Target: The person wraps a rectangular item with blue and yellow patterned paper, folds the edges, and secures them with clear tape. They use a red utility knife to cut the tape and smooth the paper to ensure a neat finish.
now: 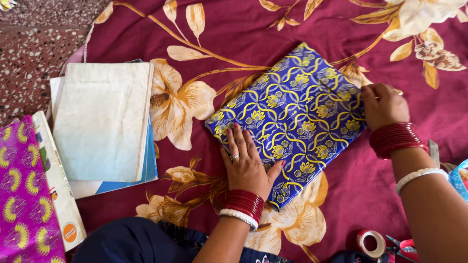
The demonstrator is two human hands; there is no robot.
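- My left hand (247,164) lies flat, fingers spread and open, pressing on the near-left corner of the blue and yellow wrapped parcel (292,117).
- My right hand (382,104) sits at the parcel's far-right edge, fingers curled in and pinching the wrapping paper's fold there.
- The parcel lies tilted on the maroon floral bedsheet (234,34), roughly in the middle of the view, between my two hands.
- Red bangles (396,139) ring my right wrist, with a white one further up the forearm.
- To my left, well apart from the parcel, a stack of books (102,126) rests with a pale plain cover on top.
- Just beside that stack, at the lower left corner, lies a sheet of magenta and yellow wrapping paper (22,195).
- Near my right forearm, at the bottom edge, sit a roll of tape (370,242) and red-handled scissors (402,247).
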